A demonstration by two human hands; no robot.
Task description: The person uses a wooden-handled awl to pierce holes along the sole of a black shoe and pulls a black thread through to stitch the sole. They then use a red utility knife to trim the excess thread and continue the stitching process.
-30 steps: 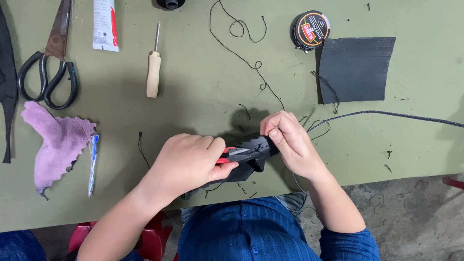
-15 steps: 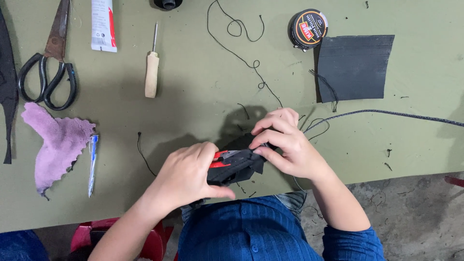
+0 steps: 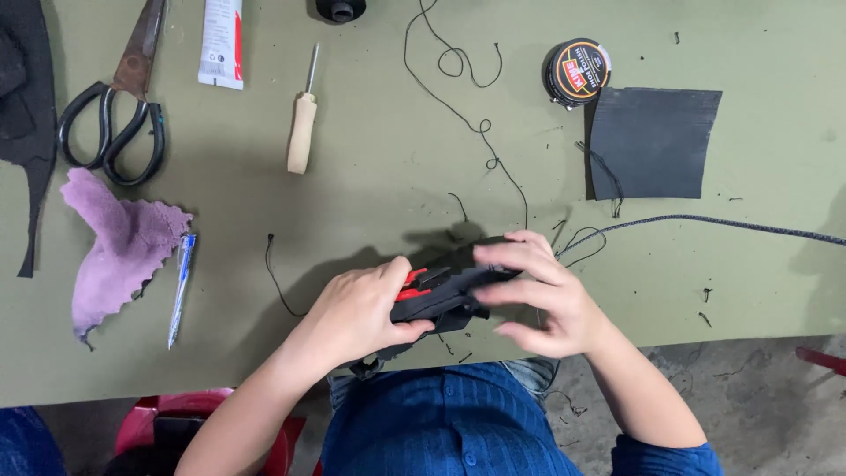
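Note:
My left hand [image 3: 357,313] grips a small black piece with red parts [image 3: 436,295] near the front edge of the olive-green table [image 3: 370,203]. My right hand [image 3: 542,295] holds the same piece from the right, fingers spread over its top. A thin black thread [image 3: 467,106] runs from the piece up across the table to the far edge. Most of the piece is hidden between my hands.
Large scissors [image 3: 119,110] lie at the far left, with a white tube [image 3: 220,40], a wooden-handled awl [image 3: 302,128], a purple cloth [image 3: 115,251] and a pen [image 3: 181,286]. A round tin [image 3: 577,70] and a black square sheet [image 3: 652,141] lie right. A dark cord [image 3: 731,225] crosses the right side.
Both hands have shifted slightly toward me with the piece. My right fingers have spread wider over its top, and more of the red part shows by my left thumb.

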